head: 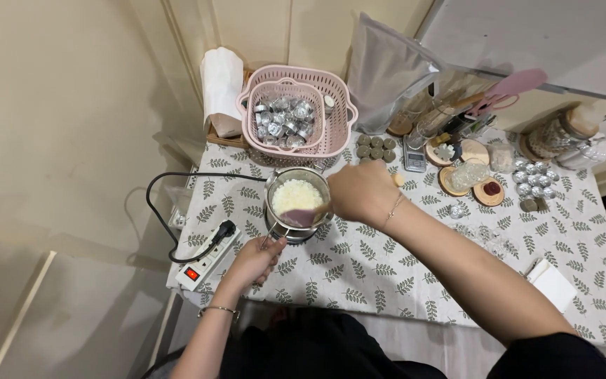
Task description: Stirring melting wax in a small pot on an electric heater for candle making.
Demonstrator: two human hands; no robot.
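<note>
A small metal pot [273, 184] full of white flakes [294, 194] sits on a little hot plate [296, 233] on the leaf-patterned tablecloth [359, 270]. My left hand [255, 258] grips the pot's handle at its near side. My right hand [360, 192] is closed on a wooden-handled spatula [301, 217], whose mauve blade dips into the flakes at the pot's near rim.
A pink basket [327, 95] with silver foil cups stands behind the pot. A white power strip [208, 260] with a black cord lies at the left table edge. Several jars, wooden discs, a small scale [414, 156] and foil cups [534, 179] crowd the back right. A white card [554, 284] lies front right.
</note>
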